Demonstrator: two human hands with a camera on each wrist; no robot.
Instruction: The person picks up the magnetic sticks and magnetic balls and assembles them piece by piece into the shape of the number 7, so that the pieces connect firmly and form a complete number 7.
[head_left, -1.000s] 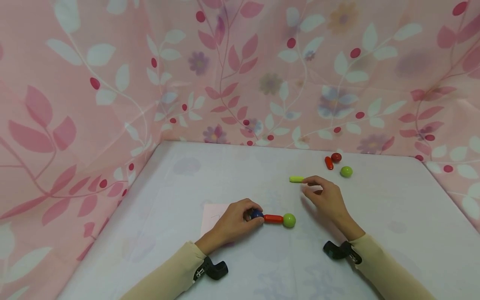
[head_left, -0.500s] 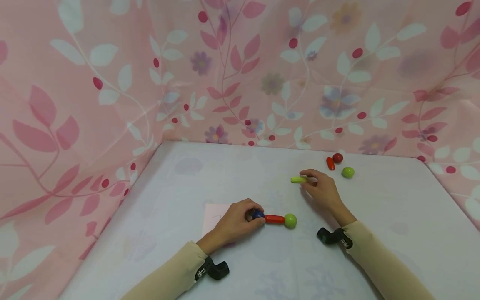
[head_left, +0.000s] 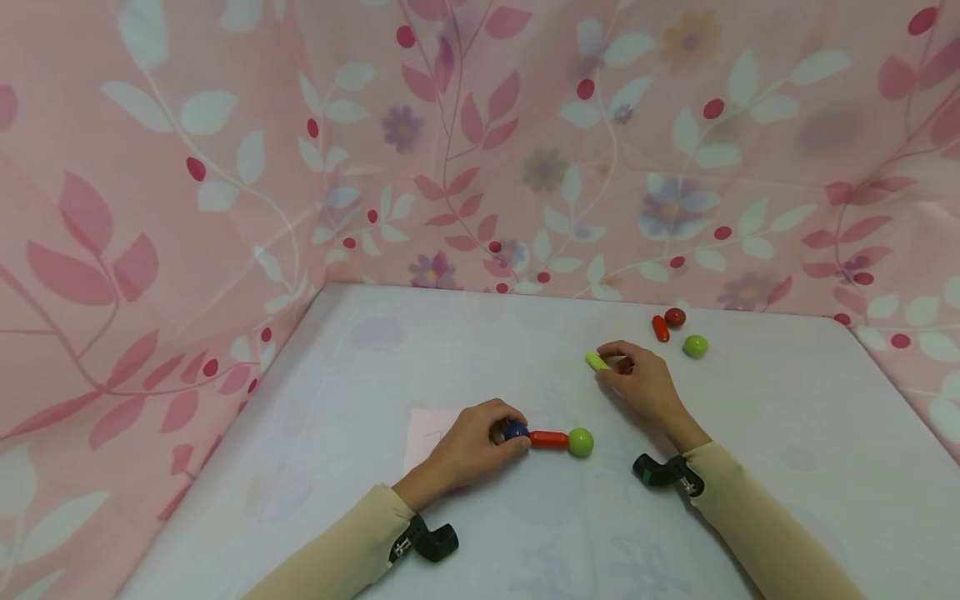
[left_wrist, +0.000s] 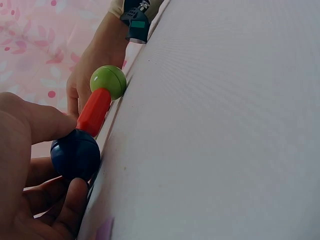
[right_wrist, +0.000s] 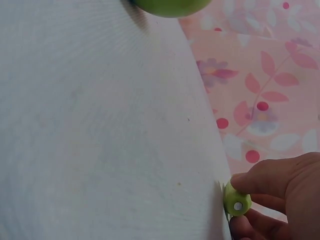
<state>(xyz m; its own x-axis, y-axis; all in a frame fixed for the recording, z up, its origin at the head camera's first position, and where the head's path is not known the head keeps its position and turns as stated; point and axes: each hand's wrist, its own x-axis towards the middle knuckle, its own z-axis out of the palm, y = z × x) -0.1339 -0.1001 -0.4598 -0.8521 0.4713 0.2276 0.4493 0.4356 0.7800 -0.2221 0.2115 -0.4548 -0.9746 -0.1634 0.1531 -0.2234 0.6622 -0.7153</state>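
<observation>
- Pinching the blue ball (left_wrist: 76, 156), the left hand (head_left: 472, 443) sits near the middle of the table (head_left: 360, 375) on my feed.
- Joined to that ball, a red stick (head_left: 549, 439) runs right to a green ball (head_left: 581, 442).
- Farther off to the right, I see the right hand (head_left: 645, 383) pinching a lime stick (head_left: 595, 360) between thumb and fingers; I cannot tell whether it touches the table.
- At the far right, a red peg (head_left: 661, 328) lies beside a dark red ball (head_left: 676, 317), with a loose green ball (head_left: 696, 347) nearer.
- Left of the blue ball, I see a pink sheet (head_left: 423, 433) partly hidden by the left hand.
</observation>
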